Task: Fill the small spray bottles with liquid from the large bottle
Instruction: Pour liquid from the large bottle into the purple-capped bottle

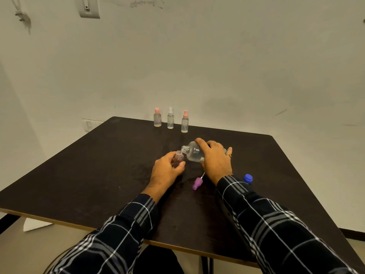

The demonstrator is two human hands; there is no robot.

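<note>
My right hand [215,158] grips the large clear bottle [192,152], tipped to the left with its open neck just above the mouth of a small uncapped spray bottle [178,158]. My left hand [167,170] holds that small purplish bottle upright on the dark table [98,165]. Its purple spray cap [197,183] with a thin dip tube lies on the table between my wrists. The large bottle's blue cap [248,178] sits by my right sleeve.
Three capped small spray bottles stand in a row near the table's far edge: a pink-capped one [157,120], a white-capped one [170,118] and another pink-capped one [185,122]. A wall rises right behind the table.
</note>
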